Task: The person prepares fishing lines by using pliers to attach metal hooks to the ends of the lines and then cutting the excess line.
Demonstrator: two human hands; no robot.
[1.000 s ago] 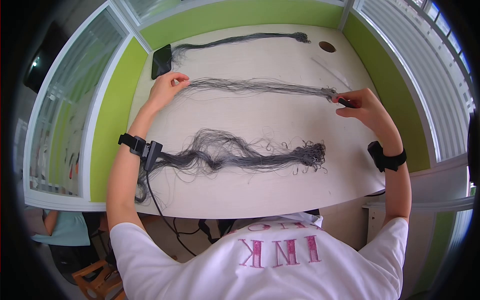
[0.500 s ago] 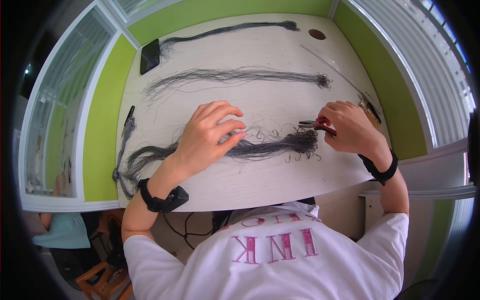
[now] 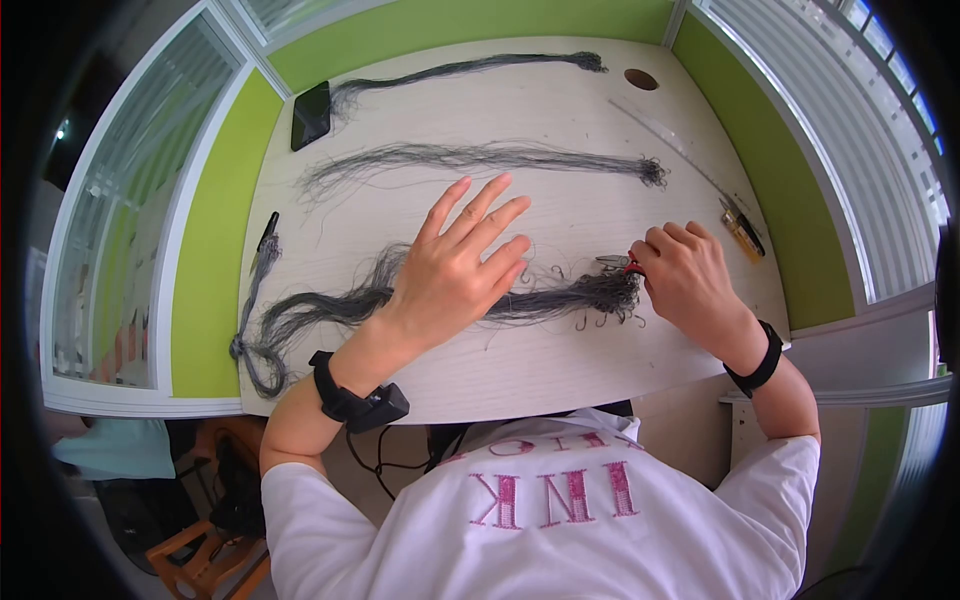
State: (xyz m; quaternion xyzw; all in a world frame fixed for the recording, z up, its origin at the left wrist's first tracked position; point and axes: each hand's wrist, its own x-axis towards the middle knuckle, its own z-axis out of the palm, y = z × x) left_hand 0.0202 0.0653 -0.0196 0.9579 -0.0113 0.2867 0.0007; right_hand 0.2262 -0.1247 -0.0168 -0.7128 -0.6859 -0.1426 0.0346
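A thick bundle of dark grey lines [image 3: 545, 302] lies across the near part of the table, with small metal hooks clustered at its right end. My left hand [image 3: 455, 262] is over the middle of this bundle, fingers spread, holding nothing. At the hooked end, my right hand [image 3: 688, 285] is closed around red-handled pliers [image 3: 634, 265], whose metal jaws point left just above the hooks. Most of the handles are hidden by my fingers. Farther back lies a thinner bundle [image 3: 480, 156] with hooks at its right end.
A third bundle [image 3: 470, 67] lies at the back beside a black phone [image 3: 311, 116]. On the right are a long thin rod [image 3: 665, 139] and a yellow-and-black tool [image 3: 741, 232]. A black pen [image 3: 268, 230] is at the left. Green partitions [image 3: 216, 250] surround the table [image 3: 560, 375].
My left hand has moved right and its fingers have spread wider, pointing up. My right hand has shifted slightly down with the pliers, whose handles are now more hidden.
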